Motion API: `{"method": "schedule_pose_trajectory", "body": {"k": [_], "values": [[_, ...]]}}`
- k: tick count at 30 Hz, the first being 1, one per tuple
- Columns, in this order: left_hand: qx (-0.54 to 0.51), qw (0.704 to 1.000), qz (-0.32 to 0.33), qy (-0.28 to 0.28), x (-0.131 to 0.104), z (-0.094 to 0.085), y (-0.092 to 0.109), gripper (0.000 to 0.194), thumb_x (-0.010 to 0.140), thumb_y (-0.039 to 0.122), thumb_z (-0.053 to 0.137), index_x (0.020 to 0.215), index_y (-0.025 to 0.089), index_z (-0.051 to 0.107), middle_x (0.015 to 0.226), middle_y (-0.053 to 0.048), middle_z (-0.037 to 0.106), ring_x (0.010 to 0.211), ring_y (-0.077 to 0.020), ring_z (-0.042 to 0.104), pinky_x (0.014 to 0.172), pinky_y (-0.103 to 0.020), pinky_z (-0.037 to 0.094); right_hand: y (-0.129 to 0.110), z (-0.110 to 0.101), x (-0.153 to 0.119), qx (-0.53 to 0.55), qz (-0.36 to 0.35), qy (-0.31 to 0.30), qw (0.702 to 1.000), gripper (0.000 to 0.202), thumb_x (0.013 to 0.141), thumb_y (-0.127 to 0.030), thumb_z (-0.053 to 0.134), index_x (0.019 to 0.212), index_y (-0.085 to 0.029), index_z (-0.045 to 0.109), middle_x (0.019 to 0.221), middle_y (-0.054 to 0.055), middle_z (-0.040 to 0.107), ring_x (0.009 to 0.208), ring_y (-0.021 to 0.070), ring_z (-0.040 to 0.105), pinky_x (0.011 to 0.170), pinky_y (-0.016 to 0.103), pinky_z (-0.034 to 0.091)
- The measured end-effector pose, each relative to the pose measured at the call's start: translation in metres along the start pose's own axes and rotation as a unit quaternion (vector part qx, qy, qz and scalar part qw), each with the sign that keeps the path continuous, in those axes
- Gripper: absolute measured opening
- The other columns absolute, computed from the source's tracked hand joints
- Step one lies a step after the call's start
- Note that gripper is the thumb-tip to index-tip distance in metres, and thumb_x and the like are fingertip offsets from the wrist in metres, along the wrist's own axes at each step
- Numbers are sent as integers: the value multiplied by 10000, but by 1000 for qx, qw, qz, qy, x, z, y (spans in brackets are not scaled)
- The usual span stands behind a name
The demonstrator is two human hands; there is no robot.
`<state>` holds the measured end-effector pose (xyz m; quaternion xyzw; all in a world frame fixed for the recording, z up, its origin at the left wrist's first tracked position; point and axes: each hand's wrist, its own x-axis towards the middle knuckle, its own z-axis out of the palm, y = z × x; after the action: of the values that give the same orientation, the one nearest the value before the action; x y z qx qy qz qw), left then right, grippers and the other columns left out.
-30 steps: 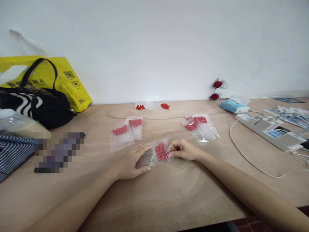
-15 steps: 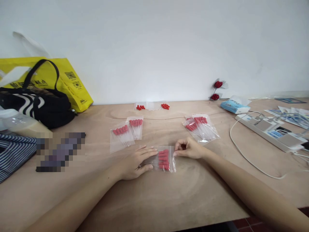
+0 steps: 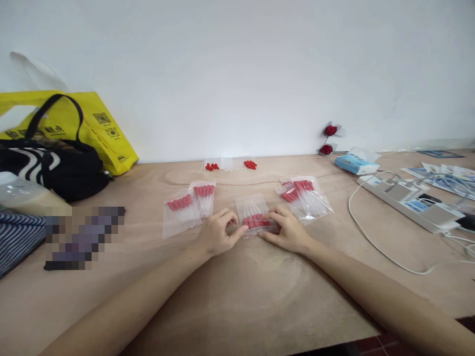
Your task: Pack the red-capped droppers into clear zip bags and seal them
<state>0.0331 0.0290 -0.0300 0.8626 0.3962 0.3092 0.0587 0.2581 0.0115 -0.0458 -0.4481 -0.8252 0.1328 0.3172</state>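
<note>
A clear zip-lock bag (image 3: 252, 202) lies flat on the table in front of me, its zip end toward me. Inside are several droppers (image 3: 254, 220) with red bulbs near the zip and thin clear stems pointing away. My left hand (image 3: 223, 232) has its thumb and curled forefinger at the bag's near left corner. At the right corner, my right hand (image 3: 287, 230) grips the zip end between thumb and fingers, covering part of it. To the left lie two similar filled bags (image 3: 181, 212), and to the right overlapping filled bags (image 3: 306, 198).
Small red pieces (image 3: 250, 164) in clear bags lie by the wall. A power strip (image 3: 404, 200) with white cables, a blue tissue pack (image 3: 356, 162) and fabric roses (image 3: 330, 130) are on the right. Yellow and black bags (image 3: 79, 170), a bottle (image 3: 29, 195) and a blurred-out object (image 3: 87, 237) occupy the left.
The bag has turned so its zip end faces me instead of right. My left hand has moved from lying flat on the stems to the zip's left corner; my right hand holds the right corner.
</note>
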Motion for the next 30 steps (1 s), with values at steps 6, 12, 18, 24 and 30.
{"method": "schedule_pose_trajectory", "body": {"k": [6,12,18,24,30], "values": [[64,997,11,-41,-14,0,11,231,771,397,504,743,172,464,692,-2,498,613,-139,517,546,-254,422,-11,17,16,-113,-8,68,991,348,701,-466,603,928,-203,603,901,77,545,851,210,504,761,365,408],[81,996,28,-39,-9,6,4,117,813,255,433,813,162,502,748,-42,556,689,-171,563,615,-281,453,-16,34,29,-101,-34,57,993,279,764,-383,555,983,-218,605,1020,88,541,896,195,532,767,337,437],[139,989,49,-24,-6,9,2,209,822,162,360,641,172,464,595,-15,507,560,-150,520,541,-262,418,-24,43,37,-140,-17,37,989,211,763,-303,534,905,-177,625,954,86,567,850,193,555,748,316,453],[129,991,21,-11,-6,10,-2,143,768,140,406,635,173,450,592,-3,494,548,-142,507,533,-258,415,-17,41,45,-87,-33,42,995,240,770,-325,542,933,-163,607,911,81,565,840,183,541,756,316,449],[55,995,84,-25,-8,-7,-13,165,762,249,516,898,157,496,907,-68,551,842,-180,549,739,-302,477,10,13,25,-29,-109,29,993,443,707,-447,611,1055,-180,552,985,89,541,892,187,519,774,336,436]]}}
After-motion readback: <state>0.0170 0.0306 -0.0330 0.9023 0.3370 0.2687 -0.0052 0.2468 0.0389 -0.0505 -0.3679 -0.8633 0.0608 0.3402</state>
